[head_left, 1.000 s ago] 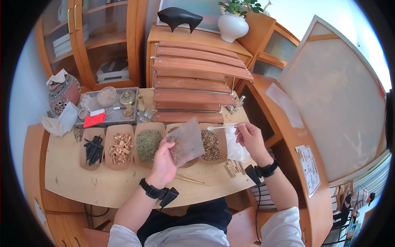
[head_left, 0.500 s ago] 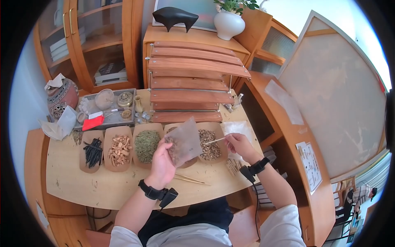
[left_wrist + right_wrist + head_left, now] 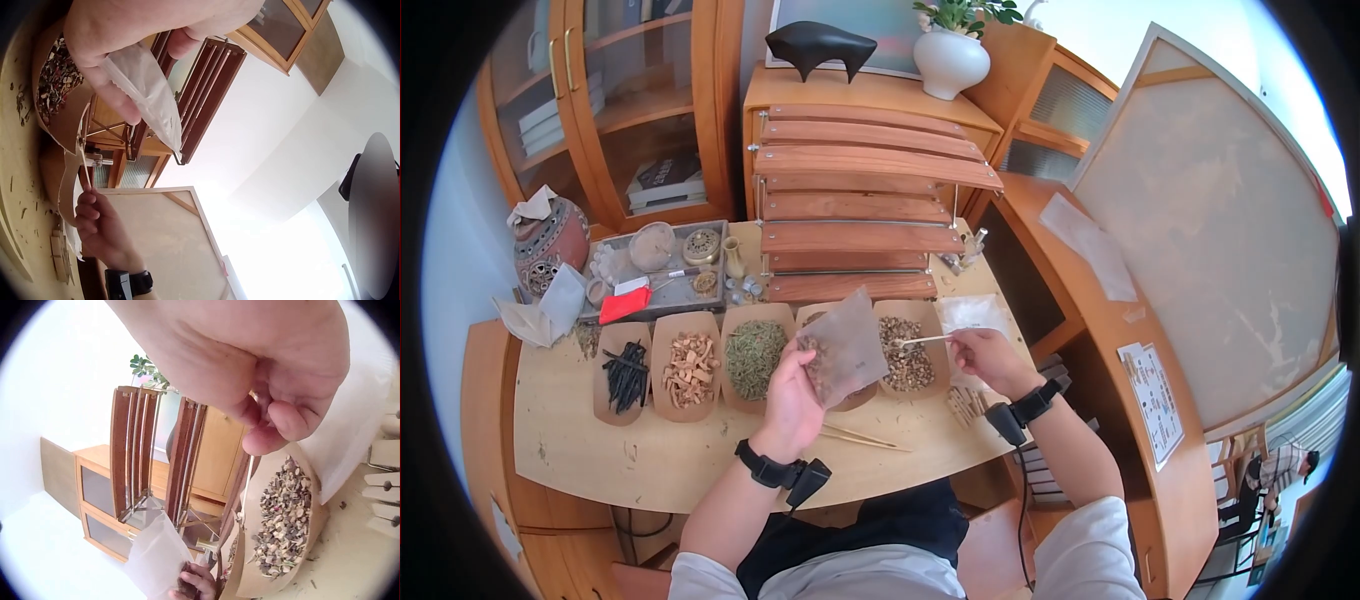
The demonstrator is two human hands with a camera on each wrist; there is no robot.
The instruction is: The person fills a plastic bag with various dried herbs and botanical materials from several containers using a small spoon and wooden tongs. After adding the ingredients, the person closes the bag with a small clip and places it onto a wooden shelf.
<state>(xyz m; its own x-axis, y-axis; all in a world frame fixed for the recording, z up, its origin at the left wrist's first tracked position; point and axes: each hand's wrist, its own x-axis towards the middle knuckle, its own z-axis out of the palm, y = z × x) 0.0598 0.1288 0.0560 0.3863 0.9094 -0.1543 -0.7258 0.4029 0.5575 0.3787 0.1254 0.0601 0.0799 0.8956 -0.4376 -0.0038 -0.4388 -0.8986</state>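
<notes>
In the head view my left hand [image 3: 794,400] holds a translucent pouch [image 3: 852,345], with some brown bits showing through near its lower part. My right hand [image 3: 992,360] pinches the thin handle of a small spoon [image 3: 930,339]. The spoon's tip is over the rightmost paper tray [image 3: 941,375], at the chopped brown and pale herb pieces [image 3: 908,368] in it. From the right wrist, the spoon [image 3: 249,481] slants down past that tray's edge. A second tray of mixed dark and red bits [image 3: 57,84] is partly hidden behind the pouch in the head view.
Further left stand paper trays of green herb [image 3: 755,358], pale wood chips [image 3: 690,370] and black sticks [image 3: 627,378]. Thin wooden tongs [image 3: 860,436] lie in front. Small clothespins [image 3: 967,406] and a clear plastic bag [image 3: 975,315] are at right; a slatted wooden rack [image 3: 860,235] stands behind.
My right hand has moved left and down, bringing the spoon from above the right edge of the rightmost tray to its herb pieces. The left hand keeps holding the pouch nearly in place.
</notes>
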